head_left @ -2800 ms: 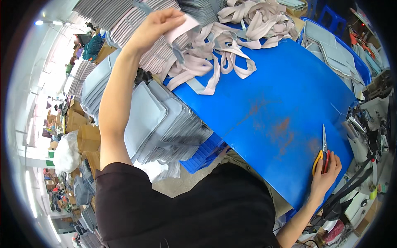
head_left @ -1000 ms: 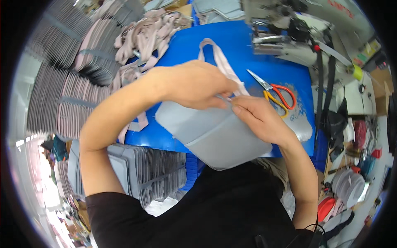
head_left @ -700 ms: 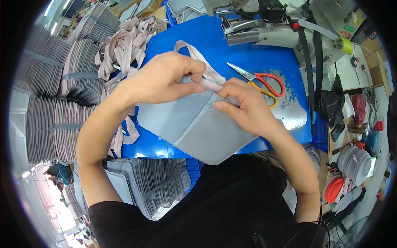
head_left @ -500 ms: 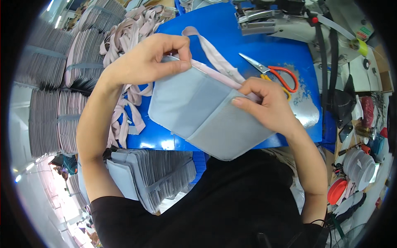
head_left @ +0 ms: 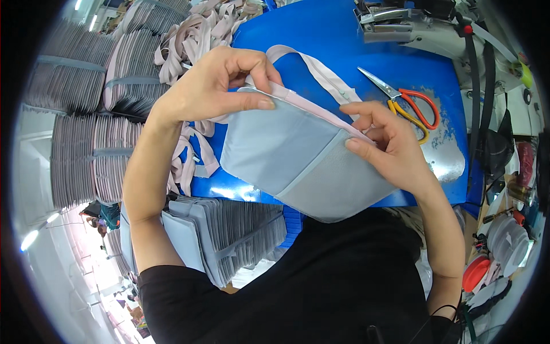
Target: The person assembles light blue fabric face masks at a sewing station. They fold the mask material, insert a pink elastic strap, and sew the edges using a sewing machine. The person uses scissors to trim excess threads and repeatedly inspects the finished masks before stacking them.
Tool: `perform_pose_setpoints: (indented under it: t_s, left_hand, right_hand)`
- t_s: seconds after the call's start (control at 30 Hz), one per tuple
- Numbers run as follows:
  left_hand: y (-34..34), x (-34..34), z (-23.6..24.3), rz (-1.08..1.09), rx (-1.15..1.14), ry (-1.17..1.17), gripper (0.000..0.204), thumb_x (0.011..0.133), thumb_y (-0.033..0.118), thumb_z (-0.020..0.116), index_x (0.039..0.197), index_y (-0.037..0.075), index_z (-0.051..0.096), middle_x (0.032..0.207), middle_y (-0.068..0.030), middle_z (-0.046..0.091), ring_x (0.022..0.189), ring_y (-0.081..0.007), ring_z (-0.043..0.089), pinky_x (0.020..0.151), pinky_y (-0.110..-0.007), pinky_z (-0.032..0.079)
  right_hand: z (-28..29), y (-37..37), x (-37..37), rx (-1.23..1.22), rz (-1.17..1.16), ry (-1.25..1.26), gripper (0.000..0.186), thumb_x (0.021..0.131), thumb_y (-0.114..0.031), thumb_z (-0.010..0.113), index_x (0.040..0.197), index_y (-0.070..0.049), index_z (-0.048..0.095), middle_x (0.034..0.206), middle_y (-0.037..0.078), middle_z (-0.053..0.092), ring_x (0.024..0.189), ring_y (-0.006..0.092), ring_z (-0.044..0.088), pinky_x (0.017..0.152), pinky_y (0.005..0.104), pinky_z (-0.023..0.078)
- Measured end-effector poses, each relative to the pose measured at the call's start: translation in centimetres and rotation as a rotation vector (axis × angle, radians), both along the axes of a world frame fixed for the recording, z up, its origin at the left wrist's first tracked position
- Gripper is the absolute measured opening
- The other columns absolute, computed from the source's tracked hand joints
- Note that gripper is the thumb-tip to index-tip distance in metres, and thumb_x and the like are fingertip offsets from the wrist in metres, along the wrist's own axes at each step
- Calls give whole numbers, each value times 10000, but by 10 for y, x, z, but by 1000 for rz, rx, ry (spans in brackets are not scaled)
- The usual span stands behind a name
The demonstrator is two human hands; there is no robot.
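Both my hands hold up a grey-blue fabric panel (head_left: 269, 143) above the near edge of the blue table. One part of the panel is smooth; the other, toward the right, is covered by a mesh pocket (head_left: 338, 180). A pale pink zipper strip (head_left: 309, 107) runs along its upper edge, and a loose length loops behind onto the table. My left hand (head_left: 235, 80) pinches the upper left corner, thumb in front. My right hand (head_left: 389, 143) is closed on the strip and the edge by the mesh pocket, thumb on the near face.
Scissors (head_left: 401, 100) with red and yellow handles lie on the blue table (head_left: 321, 28), right of the panel. A sewing machine (head_left: 412, 31) stands at the far right. Pink strips (head_left: 195, 37) heap at the far left. Bundled panel stacks (head_left: 74, 160) stand left, another stack (head_left: 229, 235) below the table edge.
The whole view has shifted, so things appear farther right. My left fingers have lifted and spread along the strip, showing more of the pink edge. Both hands still grip the panel.
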State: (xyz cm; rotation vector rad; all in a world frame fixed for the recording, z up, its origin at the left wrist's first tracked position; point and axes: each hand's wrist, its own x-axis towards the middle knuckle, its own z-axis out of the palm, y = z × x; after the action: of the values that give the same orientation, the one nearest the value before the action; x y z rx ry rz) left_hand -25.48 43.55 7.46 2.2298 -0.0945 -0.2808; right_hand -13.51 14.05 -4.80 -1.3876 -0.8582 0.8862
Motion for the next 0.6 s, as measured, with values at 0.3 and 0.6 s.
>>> perform_pose_setpoints:
  t_s: [0.3,0.6]
  left_hand:
    - [-6,-3,5,54,59,-49,170,795,91,898,832,20,749,896,-79,737,851,-134,680,787,-264,529]
    - [-12,-7,7,36,178,-166,190,781,148,904,793,52,741,870,-72,745,835,-153,695,767,-279,534]
  right_hand:
    - [-4,1,-4,34,4,-36,228,909,-118,795,1119,-35,759,935,32,704,756,83,636,689,250,506]
    - [1,-1,-6,48,-49,-174,120,904,-116,807,963,-16,776,831,38,678,688,92,595,633,246,470]
